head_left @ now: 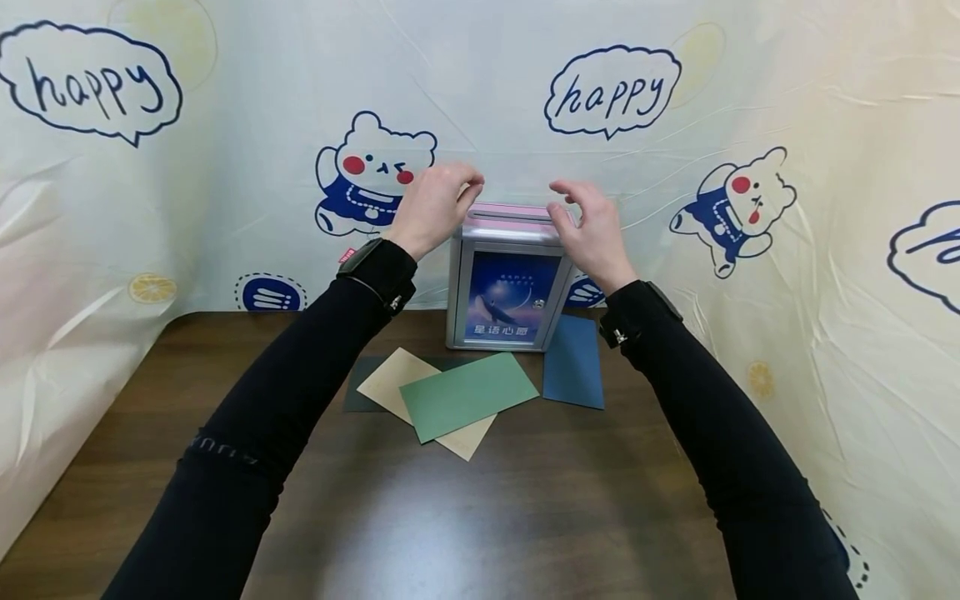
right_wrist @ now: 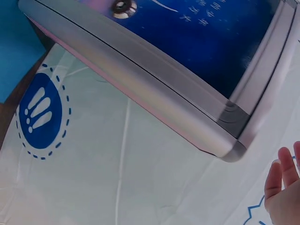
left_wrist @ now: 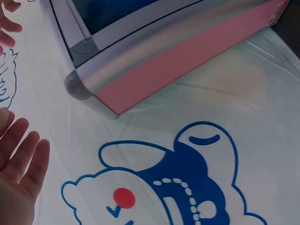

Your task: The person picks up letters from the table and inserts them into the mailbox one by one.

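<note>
A slotted box (head_left: pixel 510 300) with a silver frame, pink sides and a blue front panel stands upright against the backdrop. A small lock shows on the panel's right side. My left hand (head_left: pixel 435 208) hovers by the box's top left corner, fingers loosely bent and holding nothing. On the other side, my right hand (head_left: pixel 592 229) overlaps the top right corner in the head view, its thumb and fingers apart with nothing between them. Both wrist views show bare fingers beside the box's corners: left fingers (left_wrist: pixel 23 150), right fingers (right_wrist: pixel 283 171).
Before the box, a green paper rectangle (head_left: pixel 470 396) lies across a cream one (head_left: pixel 393 379), with a dark one (head_left: pixel 362 398) beneath. A blue paper rectangle (head_left: pixel 573 367) lies at the box's right foot. The printed backdrop (head_left: pixel 495 75) surrounds the brown table (head_left: pixel 450 533).
</note>
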Available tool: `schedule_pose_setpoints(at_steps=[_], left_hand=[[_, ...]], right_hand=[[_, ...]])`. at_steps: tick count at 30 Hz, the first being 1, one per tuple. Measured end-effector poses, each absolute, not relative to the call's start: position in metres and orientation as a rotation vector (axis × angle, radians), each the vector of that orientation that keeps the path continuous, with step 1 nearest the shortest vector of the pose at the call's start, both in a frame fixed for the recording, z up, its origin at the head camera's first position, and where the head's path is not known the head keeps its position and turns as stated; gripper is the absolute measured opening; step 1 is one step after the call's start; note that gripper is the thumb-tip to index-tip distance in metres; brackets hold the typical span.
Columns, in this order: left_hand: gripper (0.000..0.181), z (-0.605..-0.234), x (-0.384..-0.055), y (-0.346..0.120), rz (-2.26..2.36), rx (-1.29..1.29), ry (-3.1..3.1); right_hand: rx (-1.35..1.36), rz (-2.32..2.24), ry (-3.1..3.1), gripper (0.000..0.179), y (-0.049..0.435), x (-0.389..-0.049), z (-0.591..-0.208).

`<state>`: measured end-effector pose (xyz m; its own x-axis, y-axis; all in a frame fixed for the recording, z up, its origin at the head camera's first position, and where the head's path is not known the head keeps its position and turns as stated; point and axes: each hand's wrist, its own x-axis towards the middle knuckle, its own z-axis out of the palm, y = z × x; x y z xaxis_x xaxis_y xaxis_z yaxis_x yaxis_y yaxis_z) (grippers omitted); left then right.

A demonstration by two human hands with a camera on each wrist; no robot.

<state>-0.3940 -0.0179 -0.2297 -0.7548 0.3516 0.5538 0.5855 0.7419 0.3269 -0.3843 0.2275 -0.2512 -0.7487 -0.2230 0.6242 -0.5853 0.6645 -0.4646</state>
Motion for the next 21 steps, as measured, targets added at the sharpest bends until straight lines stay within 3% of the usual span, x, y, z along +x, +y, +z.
schedule_pose_setpoints(at_steps=[10,15,21], left_hand=[[0.026,-0.254,-0.389,-0.039,-0.751,-0.684,-2.545],[0.026,-0.275,-0.381,-0.057,-0.823,-0.641,-2.557],[0.026,-0.307,-0.364,-0.079,-0.920,-0.611,-2.578]], right_hand=[[0.643,0.838,-2.340,0.032,0.231,-0.376,-0.271],[0.706,0.848,-2.277,0.030,0.229,-0.358,-0.284],[0.581,1.045,-2.239,0.027,0.215,-0.331,-0.309]])
